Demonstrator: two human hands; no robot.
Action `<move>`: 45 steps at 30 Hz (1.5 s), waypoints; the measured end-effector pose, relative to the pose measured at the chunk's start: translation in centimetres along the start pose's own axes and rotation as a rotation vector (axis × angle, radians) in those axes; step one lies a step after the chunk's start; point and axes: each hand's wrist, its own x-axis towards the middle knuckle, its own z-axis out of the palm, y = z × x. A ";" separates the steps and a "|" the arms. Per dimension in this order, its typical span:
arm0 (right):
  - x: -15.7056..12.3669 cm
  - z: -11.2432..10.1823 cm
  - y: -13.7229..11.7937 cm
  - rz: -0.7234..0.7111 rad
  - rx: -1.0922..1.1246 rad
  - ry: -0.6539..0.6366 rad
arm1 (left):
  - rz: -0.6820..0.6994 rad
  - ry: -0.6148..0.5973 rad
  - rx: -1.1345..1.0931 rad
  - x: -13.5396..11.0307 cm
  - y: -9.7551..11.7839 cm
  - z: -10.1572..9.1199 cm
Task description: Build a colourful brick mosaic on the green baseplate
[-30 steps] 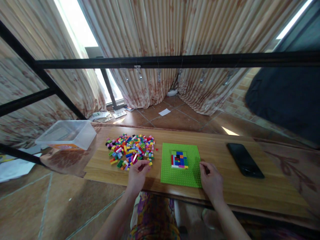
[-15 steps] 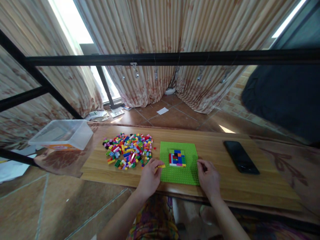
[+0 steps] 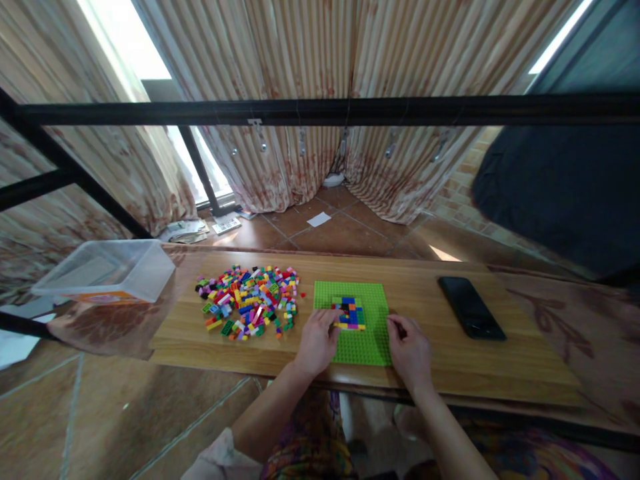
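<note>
Here, yellow brick (image 3: 343, 326) in left hand (image 3: 319, 341), apart from right hand (image 3: 411, 348).

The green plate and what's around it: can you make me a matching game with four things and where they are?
Things:
1. Loose bricks
2. Phone
3. Left hand
4. Right hand

Places:
A. At the right edge of the green plate
B. At the left side of the built bricks
C. In a colourful pile to the left of the green plate
D. Lying on the wooden board, further right than both hands

Right pairs: 1-C, 2-D, 3-B, 4-A
</note>
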 end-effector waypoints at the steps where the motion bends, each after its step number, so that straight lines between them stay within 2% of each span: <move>1: 0.0 0.0 0.0 0.000 -0.001 0.001 | 0.000 0.000 -0.003 0.0 -0.1 0.0; 11: -0.1 -0.1 -0.2 0.014 0.005 -0.004 | -0.070 0.037 -0.062 -0.1 -0.1 0.3; 17: -0.1 -0.2 -0.4 0.011 -0.025 0.004 | -0.098 -0.002 -0.023 0.5 0.0 0.0; 20: -0.2 -0.2 -0.4 0.010 -0.036 -0.003 | -0.058 -0.030 0.022 0.7 -0.2 -0.1; 26: -0.2 -0.1 -0.3 0.013 -0.025 -0.002 | 0.114 -0.107 0.184 0.8 -0.5 -0.5; 31: 0.0 0.0 -0.2 0.002 -0.014 -0.008 | 0.174 -0.144 0.290 0.8 0.0 -0.9; 35: 0.0 0.1 0.0 -0.003 -0.011 0.000 | 0.135 -0.110 0.264 0.5 0.2 -1.2; 41: 0.0 0.1 0.2 -0.006 -0.007 -0.001 | 0.013 0.007 0.134 -0.9 -0.1 -1.4; 45: 0.0 0.1 0.1 -0.009 -0.011 0.007 | 0.064 0.016 0.118 -1.2 0.2 -0.7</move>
